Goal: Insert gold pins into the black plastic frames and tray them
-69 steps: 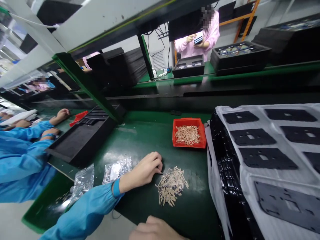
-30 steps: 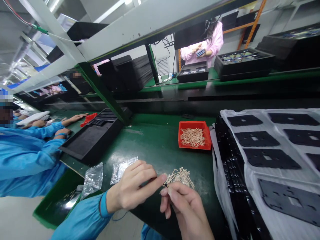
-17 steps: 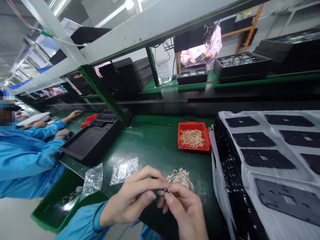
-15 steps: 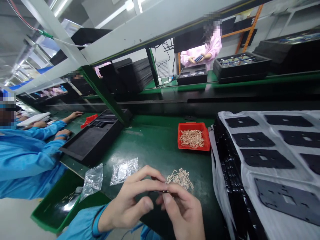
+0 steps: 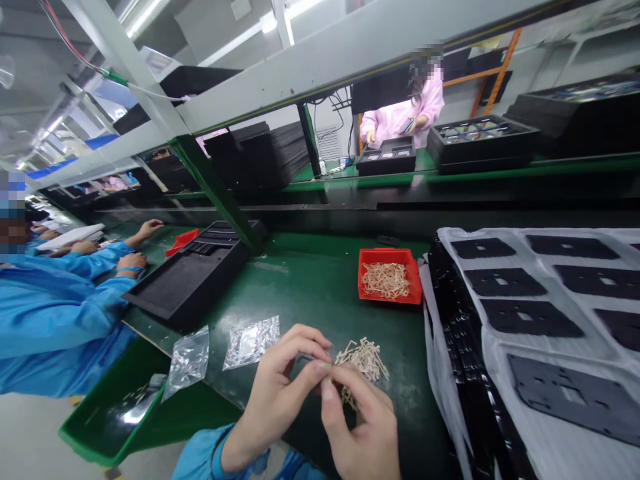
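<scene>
Left hand [image 5: 284, 393] and right hand [image 5: 361, 427] both closed, fingertips meeting on a small piece [image 5: 327, 366], too small to tell what it is, held between the hands. Loose pile of tan strips [image 5: 363, 359] just beside the fingers on the green tabletop [image 5: 310, 287]. Red bin of strips [image 5: 390, 261] further up; two clear plastic bags [image 5: 251, 343] left of hands.
</scene>
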{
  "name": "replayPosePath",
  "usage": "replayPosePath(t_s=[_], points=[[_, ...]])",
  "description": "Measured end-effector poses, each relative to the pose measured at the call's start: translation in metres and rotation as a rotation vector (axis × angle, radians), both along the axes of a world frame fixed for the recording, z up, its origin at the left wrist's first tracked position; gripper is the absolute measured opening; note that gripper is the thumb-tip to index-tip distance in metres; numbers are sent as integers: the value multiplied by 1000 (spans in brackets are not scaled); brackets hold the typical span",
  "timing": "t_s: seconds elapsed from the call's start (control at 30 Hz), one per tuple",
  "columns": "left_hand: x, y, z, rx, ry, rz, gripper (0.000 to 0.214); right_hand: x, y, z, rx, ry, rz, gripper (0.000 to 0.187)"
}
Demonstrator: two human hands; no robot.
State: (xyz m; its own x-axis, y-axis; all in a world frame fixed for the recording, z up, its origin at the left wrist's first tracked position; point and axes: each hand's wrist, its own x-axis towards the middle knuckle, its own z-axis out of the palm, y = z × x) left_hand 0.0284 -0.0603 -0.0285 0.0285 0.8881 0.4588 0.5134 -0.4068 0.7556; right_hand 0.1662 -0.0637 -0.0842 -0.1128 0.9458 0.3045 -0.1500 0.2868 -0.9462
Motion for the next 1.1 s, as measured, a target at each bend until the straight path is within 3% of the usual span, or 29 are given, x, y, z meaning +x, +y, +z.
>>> replayPosePath(t_s=[0.13, 0.3, 0.43, 0.53, 0.63, 0.67, 0.77, 0.87, 1.0, 1.1], points=[[-10, -1, 7, -18, 68, -35, 8, -1, 1, -4, 80, -58, -31, 19], [-9, -1, 6, 3, 49, 4, 18, -9, 5, -12, 160, -110, -54, 19], [-19, 11, -1, 127, -247, 136, 27, -18, 0, -13, 224, -158, -67, 17], [-43, 29, 9, 239, -514, 172, 39, -11, 1, 5, 259, -180, -110, 20], [-63, 49, 30, 219, -640, 122, 54, 9, 29, 37, 155, -92, -213, 15], [-66, 56, 37, 185, -631, 59, 65, 15, 44, 46, 17, -74, -256, 12], [-61, 80, 44, 83, -462, -204, 110, 23, 89, 58, -202, -73, -314, 12], [-49, 102, 38, 78, -304, -293, 137, 16, 96, 53, -342, 7, -179, 28], [-35, 111, 33, 75, -171, -327, 156, 7, 55, 52, -441, 212, 217, 58], [-28, 105, 35, 58, -104, -377, 158, 8, 31, 60, -486, 375, 384, 66]])
